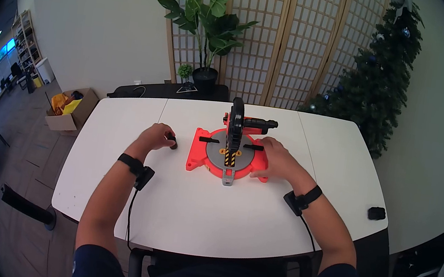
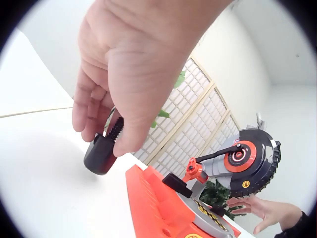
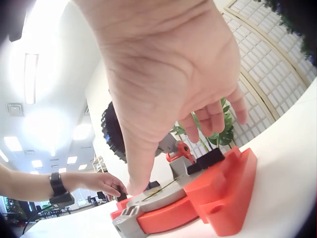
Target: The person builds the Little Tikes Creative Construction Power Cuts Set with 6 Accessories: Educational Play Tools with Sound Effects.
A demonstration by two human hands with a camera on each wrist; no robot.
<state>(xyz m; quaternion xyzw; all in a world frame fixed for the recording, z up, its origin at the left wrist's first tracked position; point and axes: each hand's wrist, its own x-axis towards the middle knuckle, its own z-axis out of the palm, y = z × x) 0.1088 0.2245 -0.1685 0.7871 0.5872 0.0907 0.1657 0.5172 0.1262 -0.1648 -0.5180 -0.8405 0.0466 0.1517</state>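
Note:
A toy miter saw stands mid-table, its orange and grey base (image 1: pixel 198 151) under a black round blade housing (image 1: pixel 237 119). To the left of it, my left hand (image 1: pixel 156 136) pinches a black knob with a threaded screw (image 2: pixel 100 154) between thumb and fingers, close over the white tabletop. In the left wrist view the knob's thick end points down and the thread runs up behind the thumb. My right hand (image 1: pixel 279 160) is at the right side of the base, fingers spread and slightly bent, thumb toward the front edge. Nothing shows in its grasp.
The white table (image 1: pixel 179 211) carries a small black object (image 1: pixel 376 214) at its right edge. Behind stand a potted plant (image 1: pixel 205 78), a folding screen (image 1: pixel 254 42) and a decorated tree (image 1: pixel 371 91). A cardboard box (image 1: pixel 76 119) sits on the floor at left.

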